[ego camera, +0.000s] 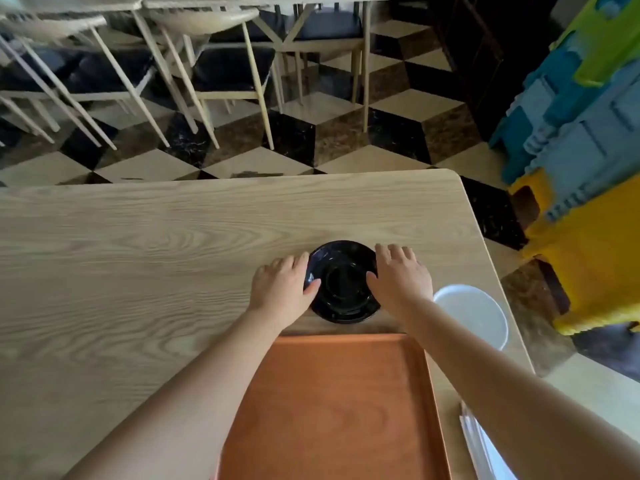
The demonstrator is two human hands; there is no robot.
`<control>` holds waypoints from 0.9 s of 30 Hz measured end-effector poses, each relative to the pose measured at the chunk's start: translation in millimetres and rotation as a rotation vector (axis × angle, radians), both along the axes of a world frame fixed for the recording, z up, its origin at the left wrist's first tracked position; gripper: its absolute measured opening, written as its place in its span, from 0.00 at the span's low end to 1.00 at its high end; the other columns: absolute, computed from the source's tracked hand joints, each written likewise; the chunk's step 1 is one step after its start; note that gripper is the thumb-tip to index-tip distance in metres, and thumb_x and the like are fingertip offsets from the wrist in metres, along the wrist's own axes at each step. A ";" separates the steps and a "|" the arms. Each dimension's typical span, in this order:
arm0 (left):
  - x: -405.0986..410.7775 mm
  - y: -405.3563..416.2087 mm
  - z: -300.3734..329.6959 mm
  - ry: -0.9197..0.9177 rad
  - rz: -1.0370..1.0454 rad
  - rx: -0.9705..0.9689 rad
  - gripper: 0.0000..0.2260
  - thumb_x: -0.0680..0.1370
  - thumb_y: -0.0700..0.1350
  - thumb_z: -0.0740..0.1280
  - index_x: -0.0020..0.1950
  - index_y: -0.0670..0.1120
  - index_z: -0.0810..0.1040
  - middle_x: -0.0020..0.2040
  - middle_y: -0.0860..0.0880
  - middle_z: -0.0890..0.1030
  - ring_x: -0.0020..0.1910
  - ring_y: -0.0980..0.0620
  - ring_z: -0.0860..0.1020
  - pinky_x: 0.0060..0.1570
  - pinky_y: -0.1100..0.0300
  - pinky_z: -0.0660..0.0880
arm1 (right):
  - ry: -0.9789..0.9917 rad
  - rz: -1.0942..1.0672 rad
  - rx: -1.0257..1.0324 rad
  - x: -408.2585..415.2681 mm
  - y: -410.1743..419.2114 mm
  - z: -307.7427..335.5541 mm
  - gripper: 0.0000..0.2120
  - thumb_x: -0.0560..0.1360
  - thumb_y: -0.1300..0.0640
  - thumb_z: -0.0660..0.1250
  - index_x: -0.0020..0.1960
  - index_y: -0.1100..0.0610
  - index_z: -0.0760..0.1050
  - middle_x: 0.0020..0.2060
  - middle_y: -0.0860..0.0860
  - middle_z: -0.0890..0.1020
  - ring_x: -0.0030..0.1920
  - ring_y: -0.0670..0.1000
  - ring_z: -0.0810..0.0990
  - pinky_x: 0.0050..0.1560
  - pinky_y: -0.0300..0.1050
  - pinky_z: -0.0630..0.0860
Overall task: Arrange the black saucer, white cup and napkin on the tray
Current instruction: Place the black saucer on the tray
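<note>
1. The black saucer (343, 282) sits on the wooden table (138, 244), just beyond the far edge of the orange tray (332, 403).
2. The left hand (282, 289) and right hand (398, 277) flank it, palms down, fingers spread and loosely extended, both thumbs touching its rim; neither grips it.
3. The white cup (472, 315) stands right of the right wrist; the napkin (481, 448) lies beside the tray, under the right forearm.
4. No writing is legible.

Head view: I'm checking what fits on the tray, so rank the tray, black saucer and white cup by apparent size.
1. Tray, clearly largest, though nearest the camera.
2. and 3. Black saucer and white cup look alike; the arm hides part of the cup.
</note>
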State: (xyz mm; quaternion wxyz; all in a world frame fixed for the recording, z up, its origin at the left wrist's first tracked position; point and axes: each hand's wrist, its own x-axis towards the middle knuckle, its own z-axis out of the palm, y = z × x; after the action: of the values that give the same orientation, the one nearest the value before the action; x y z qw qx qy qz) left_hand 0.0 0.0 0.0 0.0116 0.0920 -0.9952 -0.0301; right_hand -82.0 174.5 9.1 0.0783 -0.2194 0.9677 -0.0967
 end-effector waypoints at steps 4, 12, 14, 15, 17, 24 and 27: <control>-8.1 -1.9 -20.2 -0.057 0.026 -0.003 0.29 0.73 0.59 0.63 0.69 0.46 0.63 0.56 0.47 0.78 0.54 0.45 0.76 0.48 0.51 0.73 | -0.047 0.010 0.084 -13.4 1.4 -13.7 0.18 0.75 0.52 0.63 0.62 0.57 0.64 0.58 0.55 0.75 0.58 0.56 0.72 0.46 0.47 0.73; -10.9 0.8 -28.6 -0.092 0.144 0.342 0.32 0.71 0.49 0.70 0.72 0.45 0.61 0.63 0.44 0.75 0.60 0.43 0.73 0.54 0.50 0.74 | -0.124 0.009 0.138 -18.1 -4.8 -17.8 0.16 0.75 0.57 0.65 0.59 0.62 0.67 0.56 0.58 0.76 0.57 0.59 0.73 0.40 0.48 0.70; -11.3 2.4 -25.4 -0.100 0.203 0.493 0.31 0.71 0.42 0.70 0.72 0.44 0.62 0.65 0.42 0.73 0.63 0.42 0.72 0.59 0.50 0.72 | -0.176 -0.037 0.087 -17.8 -8.8 -16.1 0.12 0.74 0.63 0.64 0.56 0.64 0.68 0.54 0.60 0.76 0.52 0.61 0.76 0.39 0.47 0.68; -9.9 2.2 -23.2 -0.086 0.229 0.566 0.29 0.71 0.38 0.69 0.71 0.44 0.63 0.64 0.42 0.74 0.63 0.42 0.72 0.60 0.50 0.72 | -0.197 -0.058 0.059 -16.9 -10.3 -15.2 0.10 0.74 0.66 0.63 0.54 0.64 0.69 0.52 0.60 0.77 0.49 0.61 0.76 0.39 0.47 0.68; -4.2 -0.8 -18.8 -0.051 0.295 0.753 0.26 0.71 0.31 0.65 0.68 0.43 0.67 0.61 0.41 0.76 0.57 0.40 0.76 0.51 0.49 0.78 | -0.218 -0.080 0.009 -13.9 -12.1 -13.2 0.09 0.72 0.69 0.60 0.52 0.64 0.70 0.50 0.62 0.77 0.44 0.60 0.74 0.38 0.47 0.67; 41.1 -33.6 0.7 0.133 0.542 1.163 0.19 0.72 0.30 0.66 0.61 0.44 0.75 0.52 0.46 0.76 0.36 0.56 0.79 0.27 0.69 0.77 | -0.237 -0.073 -0.306 6.2 -21.3 1.0 0.20 0.69 0.68 0.61 0.60 0.59 0.72 0.51 0.60 0.82 0.51 0.62 0.78 0.44 0.45 0.69; 72.4 -43.7 11.1 0.199 0.547 1.232 0.17 0.72 0.31 0.66 0.51 0.52 0.78 0.46 0.50 0.80 0.32 0.61 0.80 0.30 0.66 0.77 | -0.303 -0.106 -0.444 30.2 -22.7 8.2 0.18 0.69 0.65 0.64 0.58 0.55 0.74 0.46 0.55 0.83 0.46 0.58 0.80 0.43 0.41 0.69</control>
State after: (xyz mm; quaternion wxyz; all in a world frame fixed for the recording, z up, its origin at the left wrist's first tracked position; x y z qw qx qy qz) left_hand 72.4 -43.7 11.1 0.0560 0.3270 -0.7315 -0.5957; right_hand -51.8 151.8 17.3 0.1672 -0.1632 0.9101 -0.3421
